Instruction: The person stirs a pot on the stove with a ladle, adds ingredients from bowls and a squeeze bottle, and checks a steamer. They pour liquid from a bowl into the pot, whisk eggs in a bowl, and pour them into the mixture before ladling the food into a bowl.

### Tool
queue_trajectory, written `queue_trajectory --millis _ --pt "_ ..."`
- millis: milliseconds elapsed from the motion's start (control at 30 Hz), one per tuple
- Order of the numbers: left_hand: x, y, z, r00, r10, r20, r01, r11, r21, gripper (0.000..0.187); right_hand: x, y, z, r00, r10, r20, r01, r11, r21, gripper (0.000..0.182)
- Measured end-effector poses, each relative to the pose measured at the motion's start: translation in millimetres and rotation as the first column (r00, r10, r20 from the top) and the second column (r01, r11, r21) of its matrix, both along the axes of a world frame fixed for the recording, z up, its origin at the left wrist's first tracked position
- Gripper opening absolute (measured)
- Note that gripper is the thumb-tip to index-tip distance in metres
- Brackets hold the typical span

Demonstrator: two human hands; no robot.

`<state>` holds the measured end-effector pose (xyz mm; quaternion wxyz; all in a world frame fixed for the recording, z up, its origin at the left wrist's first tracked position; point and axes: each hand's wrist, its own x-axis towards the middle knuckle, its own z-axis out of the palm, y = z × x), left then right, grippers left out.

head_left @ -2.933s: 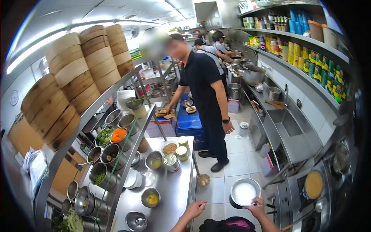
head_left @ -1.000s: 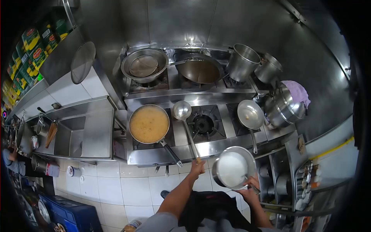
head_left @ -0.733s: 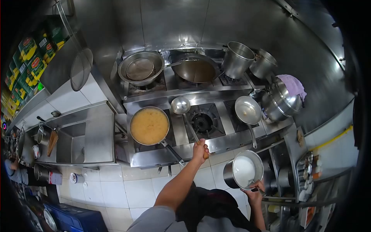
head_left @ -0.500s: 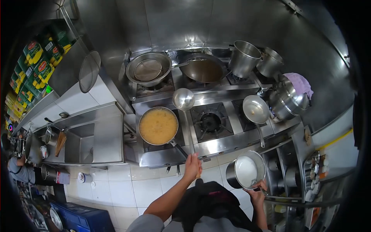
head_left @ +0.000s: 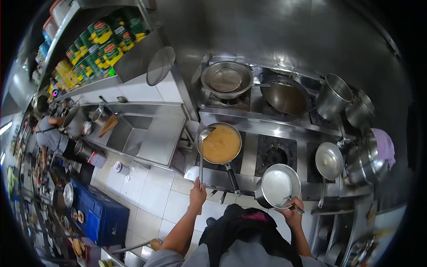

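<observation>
My left hand (head_left: 198, 196) is closed round the handle of a metal ladle (head_left: 205, 132), whose bowl rests at the left side of the orange-yellow food in a frying pan (head_left: 221, 144). That pan sits on the front left burner with its black handle toward me. On the right, my right hand (head_left: 292, 211) grips a metal pot (head_left: 281, 184) of white liquid at its near edge, in front of the stove. A utensil handle sticks out of the pot beside my fingers.
Behind stand a strainer in a bowl (head_left: 227, 80), a wok (head_left: 284, 97) and tall pots (head_left: 334, 95). A small pan (head_left: 329, 161) lies front right. Left are a sink (head_left: 129, 135), a blue chest (head_left: 100, 213) and another person (head_left: 52, 133).
The view has turned left. The ladle has gone from beyond the frying pan's right side into the food. The pot in my right hand has moved up to the stove's front edge.
</observation>
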<state>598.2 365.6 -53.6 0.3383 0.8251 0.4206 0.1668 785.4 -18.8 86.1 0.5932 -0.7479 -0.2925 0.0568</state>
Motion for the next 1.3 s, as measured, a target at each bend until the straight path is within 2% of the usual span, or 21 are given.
queue_trajectory --millis 67,100,167,200,233,367,433,467,500,533,567,633,700,800,933,1033,1200,1233,1300 --pt "18 -11 6 0.996 0.072 -0.059 -0.073 0.997 -0.016 0.055 25 3 -12 0.984 0.073 0.163 -0.063 0.996 -0.063 0.051" --pt "28 -16 14 0.995 0.087 -0.051 -0.09 0.994 -0.057 0.056 31 6 -13 0.979 0.124 0.164 -0.116 0.992 -0.058 0.051" --pt "47 -13 -8 0.981 0.148 -0.124 -0.159 0.983 -0.088 0.058 38 16 -2 0.975 0.077 0.208 -0.062 0.995 -0.081 0.049" --pt "56 -16 -3 0.978 0.154 -0.141 -0.169 0.981 -0.097 0.058 36 25 9 0.987 0.038 0.155 -0.037 0.999 -0.005 0.048" --pt "65 -16 5 0.975 0.161 -0.155 -0.184 0.971 -0.153 0.058 44 19 -1 0.979 0.069 0.189 -0.053 0.995 -0.089 0.047" --pt "84 -17 13 0.986 0.115 -0.12 -0.126 0.989 -0.08 0.057 61 18 -19 0.985 0.143 0.095 -0.137 0.988 -0.066 0.048" --pt "86 -15 11 0.987 0.058 -0.152 -0.066 0.996 -0.053 0.058 68 16 -26 0.989 0.118 0.09 -0.112 0.991 -0.077 0.048" --pt "84 -16 21 0.979 0.02 -0.202 -0.029 0.999 -0.044 0.059 70 17 -31 0.896 0.144 0.421 -0.111 0.989 -0.103 0.049" --pt "78 -18 30 0.968 -0.034 -0.25 0.025 0.999 -0.04 0.06 72 11 -31 0.697 0.162 0.699 -0.084 0.986 -0.145 0.05" --pt "74 -17 27 0.955 -0.079 -0.286 0.084 0.996 0.007 0.062 59 18 -14 0.912 0.081 0.402 -0.032 0.992 -0.126 0.052" --pt "67 -19 30 0.946 -0.126 -0.3 0.139 0.99 0.022 0.064 59 13 -23 0.962 0.062 0.266 -0.021 0.988 -0.156 0.053" --pt "54 -26 47 0.927 -0.19 -0.324 0.218 0.975 0.05 0.063 53 19 -20 0.967 0.031 0.253 -0.015 0.998 -0.068 0.053" --pt "39 -30 53 0.906 -0.205 -0.371 0.252 0.964 0.082 0.063 47 20 -23 0.977 0.007 0.214 0.006 0.998 -0.061 0.053" --pt "8 -27 43 0.881 -0.232 -0.413 0.309 0.942 0.13 0.063 31 29 4 0.986 -0.056 0.156 0.06 0.998 -0.025 0.052" --pt "-32 -11 44 0.852 -0.203 -0.483 0.333 0.921 0.201 0.064 21 26 2 0.98 -0.065 0.19 0.084 0.992 -0.095 0.05" --pt "-58 9 51 0.841 -0.192 -0.506 0.351 0.905 0.239 0.062 10 26 4 0.991 -0.102 0.089 0.111 0.989 -0.098 0.049" --pt "-74 45 65 0.89 -0.177 -0.42 0.332 0.882 0.334 0.059 -1 25 2 0.99 -0.133 0.057 0.137 0.988 -0.077 0.05" --pt "-71 54 65 0.914 -0.19 -0.359 0.316 0.888 0.335 0.06 -2 26 4 0.989 -0.14 0.053 0.144 0.986 -0.082 0.05" --pt "-58 69 63 0.917 -0.199 -0.347 0.305 0.908 0.287 0.061 -3 30 8 0.989 -0.138 0.051 0.14 0.989 -0.054 0.05"
